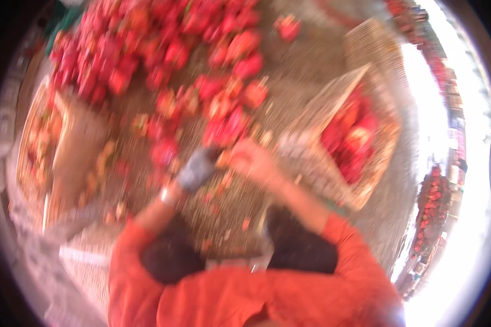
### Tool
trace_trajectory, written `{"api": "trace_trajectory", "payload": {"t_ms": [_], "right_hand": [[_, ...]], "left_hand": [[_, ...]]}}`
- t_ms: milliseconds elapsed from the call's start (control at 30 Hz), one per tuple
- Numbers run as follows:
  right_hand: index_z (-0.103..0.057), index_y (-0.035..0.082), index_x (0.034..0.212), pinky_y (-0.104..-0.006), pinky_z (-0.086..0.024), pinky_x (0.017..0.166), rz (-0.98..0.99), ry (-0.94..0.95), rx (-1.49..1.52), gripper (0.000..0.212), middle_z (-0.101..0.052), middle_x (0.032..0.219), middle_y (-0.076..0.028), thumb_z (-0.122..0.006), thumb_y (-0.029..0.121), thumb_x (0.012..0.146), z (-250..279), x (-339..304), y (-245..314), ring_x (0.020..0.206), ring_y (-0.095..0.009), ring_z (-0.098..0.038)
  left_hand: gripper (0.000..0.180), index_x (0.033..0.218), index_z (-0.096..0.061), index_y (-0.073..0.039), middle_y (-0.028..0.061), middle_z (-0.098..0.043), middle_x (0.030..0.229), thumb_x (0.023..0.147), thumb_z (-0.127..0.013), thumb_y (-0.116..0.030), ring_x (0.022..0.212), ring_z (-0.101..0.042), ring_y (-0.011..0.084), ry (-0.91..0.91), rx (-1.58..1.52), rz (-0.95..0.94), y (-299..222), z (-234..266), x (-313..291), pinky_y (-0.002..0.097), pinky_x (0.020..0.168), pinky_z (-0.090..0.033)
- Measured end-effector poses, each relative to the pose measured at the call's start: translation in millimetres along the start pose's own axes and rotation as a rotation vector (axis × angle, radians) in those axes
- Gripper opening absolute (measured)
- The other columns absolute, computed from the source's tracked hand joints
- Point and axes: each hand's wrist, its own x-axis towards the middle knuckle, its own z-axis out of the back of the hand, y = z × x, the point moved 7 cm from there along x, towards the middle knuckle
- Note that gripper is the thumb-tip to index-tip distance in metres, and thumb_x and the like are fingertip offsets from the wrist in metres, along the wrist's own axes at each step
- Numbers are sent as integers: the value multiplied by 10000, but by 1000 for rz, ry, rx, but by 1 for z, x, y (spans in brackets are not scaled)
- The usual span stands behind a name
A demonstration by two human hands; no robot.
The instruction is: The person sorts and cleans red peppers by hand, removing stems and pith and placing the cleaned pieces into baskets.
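Observation:
My left hand [196, 169], in a grey glove, and my bare right hand [252, 161] meet over the ground in front of me. Both look closed, their fingers blurred by motion. A small orange-yellow piece [222, 159] shows between them; I cannot make out whether it belongs to a fruit. Just beyond my fingertips lie red fruits [226, 128], part of a loose spread running up to a large heap [147, 38]. Blur hides their exact kind.
On the right a tilted woven basket [305, 136] holds red fruits [354, 136]. A box-like container [82, 147] on the left has yellowish pieces [46, 136] in it. Scraps lie scattered over the ground [234, 218]. One fruit [287, 27] sits apart at the far side.

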Motion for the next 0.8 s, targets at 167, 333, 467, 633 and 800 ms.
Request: {"api": "trace_trajectory", "payload": {"t_ms": [167,333,467,633,800], "right_hand": [[-578,57,878,-304,-464,578,239,70,-326,136,-577,709,-70,-626,159,802,4,2,-4,636,-165,-570],[-549,18,874,-357,-450,634,133,6,-428,205,-561,733,-136,-621,159,745,-13,0,-28,658,-272,-566],[-545,3,886,-364,-444,636,43,-13,-364,231,-560,734,-142,-611,147,718,-20,1,-67,675,-284,-564],[-568,-11,850,-317,-441,504,-178,0,-68,205,-553,636,-86,-605,153,732,-25,-1,-73,550,-171,-567],[-600,12,816,-264,-399,378,-385,-149,283,131,-540,583,-40,-570,137,791,-15,-7,-65,431,-108,-509]], "left_hand": [[539,1263,-461,21,111,-595,1136,791,-686,-110,1043,-559,163,125,-15,54,34,-9,17,303,889,-460],[413,1088,-562,4,86,-650,808,746,-704,-181,768,-612,137,119,272,6,58,-7,18,314,685,-495],[391,1050,-564,10,134,-639,787,747,-692,-202,723,-622,188,110,525,-26,57,-12,9,336,664,-489],[359,1002,-573,14,182,-630,805,758,-683,-224,759,-629,294,62,642,-46,28,-19,-1,375,681,-484],[351,991,-583,17,199,-618,820,757,-696,-218,774,-621,305,-166,774,-254,13,-14,4,372,681,-481]]}}
